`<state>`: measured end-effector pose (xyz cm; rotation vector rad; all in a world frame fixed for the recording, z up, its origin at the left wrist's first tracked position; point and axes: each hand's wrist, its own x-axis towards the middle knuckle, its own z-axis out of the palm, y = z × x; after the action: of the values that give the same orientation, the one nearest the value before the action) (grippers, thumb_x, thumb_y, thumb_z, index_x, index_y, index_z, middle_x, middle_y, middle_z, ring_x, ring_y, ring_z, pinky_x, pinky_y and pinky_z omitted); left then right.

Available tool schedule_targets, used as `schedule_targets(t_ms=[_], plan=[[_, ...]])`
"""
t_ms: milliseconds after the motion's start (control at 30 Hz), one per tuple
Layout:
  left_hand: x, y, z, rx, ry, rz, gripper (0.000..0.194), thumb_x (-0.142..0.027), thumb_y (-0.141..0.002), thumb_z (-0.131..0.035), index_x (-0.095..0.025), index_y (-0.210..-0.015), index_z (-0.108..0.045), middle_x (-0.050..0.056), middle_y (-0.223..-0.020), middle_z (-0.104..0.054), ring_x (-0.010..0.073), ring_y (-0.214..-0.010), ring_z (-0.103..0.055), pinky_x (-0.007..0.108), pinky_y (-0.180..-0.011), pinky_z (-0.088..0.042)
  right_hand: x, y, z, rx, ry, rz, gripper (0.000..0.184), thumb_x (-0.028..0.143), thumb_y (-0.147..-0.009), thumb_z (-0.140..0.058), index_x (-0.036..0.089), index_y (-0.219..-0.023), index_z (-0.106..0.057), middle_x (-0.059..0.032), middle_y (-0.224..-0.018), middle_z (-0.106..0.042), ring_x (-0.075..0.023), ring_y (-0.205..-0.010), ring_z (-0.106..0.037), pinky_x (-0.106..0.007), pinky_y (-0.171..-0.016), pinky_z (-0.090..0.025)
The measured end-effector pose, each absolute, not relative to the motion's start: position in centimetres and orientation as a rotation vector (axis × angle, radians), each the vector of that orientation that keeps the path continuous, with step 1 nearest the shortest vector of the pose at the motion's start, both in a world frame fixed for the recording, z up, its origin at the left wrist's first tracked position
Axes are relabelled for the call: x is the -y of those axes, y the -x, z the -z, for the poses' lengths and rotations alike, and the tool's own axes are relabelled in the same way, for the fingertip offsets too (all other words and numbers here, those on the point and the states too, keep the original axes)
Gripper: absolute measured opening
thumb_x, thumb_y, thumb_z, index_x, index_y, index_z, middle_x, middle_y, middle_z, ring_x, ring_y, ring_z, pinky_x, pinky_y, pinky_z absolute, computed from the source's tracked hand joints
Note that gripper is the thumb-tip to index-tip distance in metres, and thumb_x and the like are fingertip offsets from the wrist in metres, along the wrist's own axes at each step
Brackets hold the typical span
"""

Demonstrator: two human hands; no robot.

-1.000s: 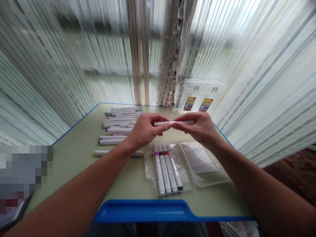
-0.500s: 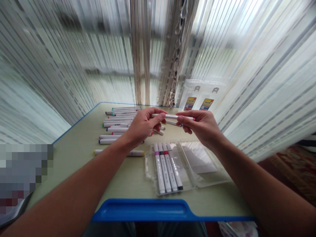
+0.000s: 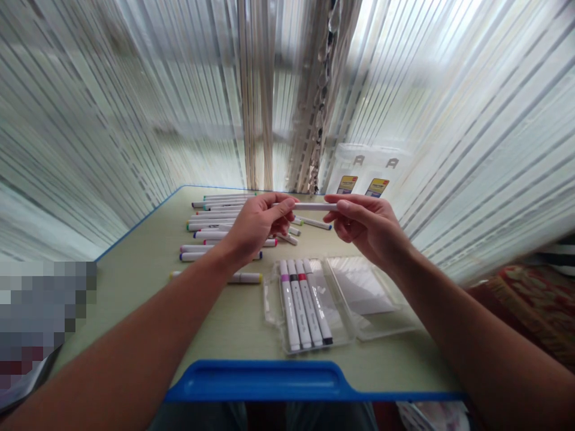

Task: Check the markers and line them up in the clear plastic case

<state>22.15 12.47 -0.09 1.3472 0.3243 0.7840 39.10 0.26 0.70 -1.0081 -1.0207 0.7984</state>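
A white marker [image 3: 315, 206] is held level between my two hands, above the far part of the table. My left hand [image 3: 266, 220] pinches its left end, and my right hand [image 3: 369, 216] grips the right end, so both tips are hidden. Below them lies an open clear plastic case [image 3: 345, 335]. Several white markers [image 3: 300, 305] stand side by side in its left half, with purple, black and red bands. More loose markers [image 3: 211, 226] with coloured ends are spread in a rough column at the left, partly behind my left hand and forearm.
Two clear packages [image 3: 348, 161] with yellow labels stand at the table's back edge, against a string curtain [image 3: 202, 120]. The pale table [image 3: 135, 287] has a blue rim and a blue tray [image 3: 265, 381] at the front. A patterned rug [image 3: 525, 311] shows at right.
My hands have spread slightly apart along the marker, the right one moving a little to the right. More of the marker's white middle shows, and its pink right end is now covered.
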Motion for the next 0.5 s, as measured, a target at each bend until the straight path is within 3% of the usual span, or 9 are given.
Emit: schedule_targets(t_ms=[500], plan=[[-12.32, -22.11, -0.22, -0.315, -1.286, -0.793, 0.011, -0.021, -0.089, -0.066, -0.012, -0.086, -0.071, 0.0, -0.064, -0.06, 0.0076, -0.05, -0.053, 0.022, -0.051, -0.044, -0.33, -39.43, -0.97, 0.986, 0.974, -0.81, 0.021, 0.032, -0.083, -0.072, 0.017, -0.095, -0.08, -0.0056, -0.075, -0.077, -0.0089, -0.045, -0.054, -0.024, -0.042, -0.037]])
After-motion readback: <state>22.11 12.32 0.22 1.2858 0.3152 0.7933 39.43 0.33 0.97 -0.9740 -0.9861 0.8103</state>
